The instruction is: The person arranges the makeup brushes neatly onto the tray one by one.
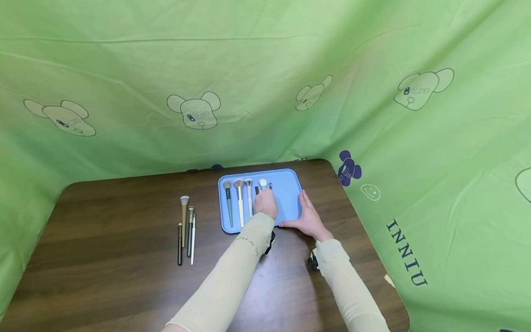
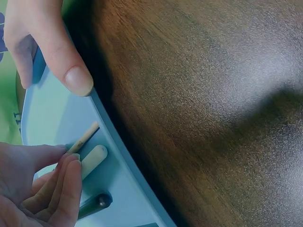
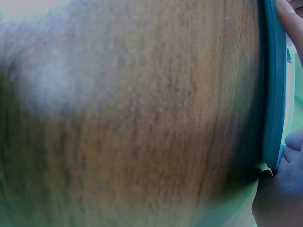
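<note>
In the head view, several makeup brushes lie side by side on a blue tray. A green-handled makeup brush is leftmost, beside a white-handled makeup brush and a pale makeup brush. My left hand is over the tray and partly hides a white-bristled brush. In the left wrist view its fingertips pinch a thin makeup brush with a tan handle, close to a thicker white handle. My right hand holds the tray's front right corner, thumb along the front rim and fingers along the side.
Left of the tray, several more brushes lie on the brown wooden table, among them a tan-handled brush and a short black one. Green printed cloth hangs behind the table and along its right side.
</note>
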Motion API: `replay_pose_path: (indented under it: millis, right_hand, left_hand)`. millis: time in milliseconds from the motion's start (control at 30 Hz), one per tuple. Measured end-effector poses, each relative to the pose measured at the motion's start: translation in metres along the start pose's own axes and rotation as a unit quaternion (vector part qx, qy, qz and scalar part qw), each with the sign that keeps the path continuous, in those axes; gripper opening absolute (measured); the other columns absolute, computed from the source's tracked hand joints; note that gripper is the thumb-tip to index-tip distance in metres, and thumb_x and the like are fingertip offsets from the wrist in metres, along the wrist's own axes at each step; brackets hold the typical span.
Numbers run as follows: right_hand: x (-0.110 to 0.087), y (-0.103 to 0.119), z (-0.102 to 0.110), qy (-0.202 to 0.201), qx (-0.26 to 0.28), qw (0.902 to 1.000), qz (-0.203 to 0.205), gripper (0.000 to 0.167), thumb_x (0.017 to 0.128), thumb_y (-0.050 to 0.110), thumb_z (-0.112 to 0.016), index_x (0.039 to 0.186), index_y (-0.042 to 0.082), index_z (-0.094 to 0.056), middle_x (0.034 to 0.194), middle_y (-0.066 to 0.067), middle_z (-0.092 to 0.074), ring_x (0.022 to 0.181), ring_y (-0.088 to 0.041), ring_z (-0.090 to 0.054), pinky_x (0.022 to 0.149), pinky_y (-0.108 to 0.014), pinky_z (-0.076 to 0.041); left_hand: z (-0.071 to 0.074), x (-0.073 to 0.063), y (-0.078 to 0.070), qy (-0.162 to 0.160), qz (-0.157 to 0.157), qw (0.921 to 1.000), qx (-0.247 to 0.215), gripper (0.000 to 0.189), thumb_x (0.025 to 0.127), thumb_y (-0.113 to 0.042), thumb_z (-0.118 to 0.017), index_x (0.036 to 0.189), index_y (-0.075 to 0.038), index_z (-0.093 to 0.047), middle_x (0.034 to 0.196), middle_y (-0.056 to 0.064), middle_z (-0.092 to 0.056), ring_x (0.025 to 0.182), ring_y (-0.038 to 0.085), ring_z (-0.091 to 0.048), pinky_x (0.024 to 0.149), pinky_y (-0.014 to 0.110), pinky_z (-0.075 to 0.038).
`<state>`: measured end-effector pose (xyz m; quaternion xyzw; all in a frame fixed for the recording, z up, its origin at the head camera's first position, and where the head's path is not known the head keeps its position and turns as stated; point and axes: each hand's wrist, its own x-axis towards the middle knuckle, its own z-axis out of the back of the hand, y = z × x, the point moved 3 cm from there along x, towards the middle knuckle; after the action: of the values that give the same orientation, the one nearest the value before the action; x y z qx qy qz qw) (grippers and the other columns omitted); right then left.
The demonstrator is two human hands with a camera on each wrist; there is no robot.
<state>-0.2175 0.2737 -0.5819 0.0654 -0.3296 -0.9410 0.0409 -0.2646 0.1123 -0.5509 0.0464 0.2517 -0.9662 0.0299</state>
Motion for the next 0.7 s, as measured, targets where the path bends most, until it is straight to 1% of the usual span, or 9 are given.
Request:
replay_pose_path:
  millis: [167,267,367,467,567,600,633,700]
  right_hand:
    - [0.001,-0.002,0.0,0.001,-0.006,1.0,0.001,0.139,0.067,0.053,-0.092,0.159,-0.006,-0.008,0.168,-0.02,-0.003,0.153,-0.034,-0.01,0.12,-0.048,-0.021]
    - [0.002,-0.001,-0.001,-0.002,-0.011,0.9999,0.008,0.138,0.067,0.053,-0.092,0.159,-0.007,-0.008,0.168,-0.021,-0.004,0.153,-0.034,-0.01,0.12,-0.048,-0.021]
    - [0.003,0.0,-0.001,-0.003,-0.014,0.9999,0.009,0.138,0.067,0.054,-0.092,0.159,-0.007,-0.008,0.168,-0.021,-0.004,0.153,-0.034,-0.01,0.119,-0.047,-0.022]
    - [0.002,0.002,0.0,-0.003,-0.014,0.9999,0.008,0.139,0.067,0.055,-0.091,0.159,-0.007,-0.008,0.168,-0.021,-0.004,0.153,-0.035,-0.01,0.119,-0.049,-0.022]
    - [0.001,0.002,0.0,-0.001,-0.017,0.9999,0.002,0.14,0.067,0.056,-0.091,0.159,-0.006,-0.007,0.168,-0.02,-0.003,0.153,-0.035,-0.01,0.119,-0.049,-0.022]
    - [0.001,0.001,0.0,0.0,-0.019,0.9998,0.0,0.139,0.067,0.057,-0.091,0.159,-0.006,-0.007,0.168,-0.02,-0.003,0.153,-0.035,-0.01,0.119,-0.049,-0.023]
    - [0.002,0.001,0.0,0.001,-0.022,0.9998,-0.002,0.139,0.067,0.057,-0.091,0.159,-0.006,-0.007,0.168,-0.02,-0.003,0.153,-0.035,-0.01,0.119,-0.049,-0.023]
    - [0.002,0.0,0.0,0.004,-0.027,0.9996,-0.002,0.139,0.068,0.057,-0.09,0.159,-0.006,-0.007,0.168,-0.02,-0.002,0.153,-0.035,-0.01,0.119,-0.049,-0.023]
  left_hand:
    - [0.002,0.002,-0.001,-0.007,-0.001,1.0,-0.002,0.013,0.099,-0.006,-0.063,0.098,-0.001,-0.075,0.087,0.015,-0.072,0.075,0.03,-0.071,0.061,0.041,-0.059]
    - [0.007,0.004,0.001,-0.022,-0.015,0.9996,-0.002,0.012,0.096,-0.01,-0.067,0.093,0.0,-0.074,0.084,0.015,-0.071,0.074,0.03,-0.071,0.062,0.041,-0.059]
    - [0.016,0.007,0.005,-0.039,-0.037,0.9983,-0.019,0.016,0.094,-0.016,-0.072,0.086,-0.002,-0.073,0.078,0.014,-0.07,0.069,0.029,-0.07,0.06,0.041,-0.058]
    - [0.025,0.007,0.01,-0.061,-0.061,0.9946,-0.058,0.019,0.093,-0.023,-0.076,0.093,-0.005,-0.075,0.082,0.012,-0.072,0.069,0.029,-0.069,0.062,0.042,-0.058]
    - [0.034,0.007,0.019,-0.082,-0.09,0.9883,-0.092,0.028,0.094,-0.03,-0.075,0.109,-0.006,-0.076,0.089,0.011,-0.074,0.07,0.027,-0.07,0.064,0.042,-0.057]
    - [0.036,0.006,0.022,-0.085,-0.096,0.9863,-0.103,0.033,0.094,-0.032,-0.075,0.115,-0.007,-0.075,0.092,0.01,-0.075,0.071,0.026,-0.07,0.064,0.042,-0.057]
    - [0.038,0.006,0.025,-0.086,-0.104,0.9846,-0.111,0.035,0.094,-0.033,-0.074,0.118,-0.007,-0.073,0.094,0.01,-0.075,0.071,0.025,-0.069,0.064,0.041,-0.057]
    - [0.042,0.005,0.033,-0.084,-0.118,0.9817,-0.124,0.042,0.094,-0.037,-0.074,0.122,-0.006,-0.071,0.099,0.011,-0.074,0.076,0.024,-0.069,0.068,0.041,-0.056]
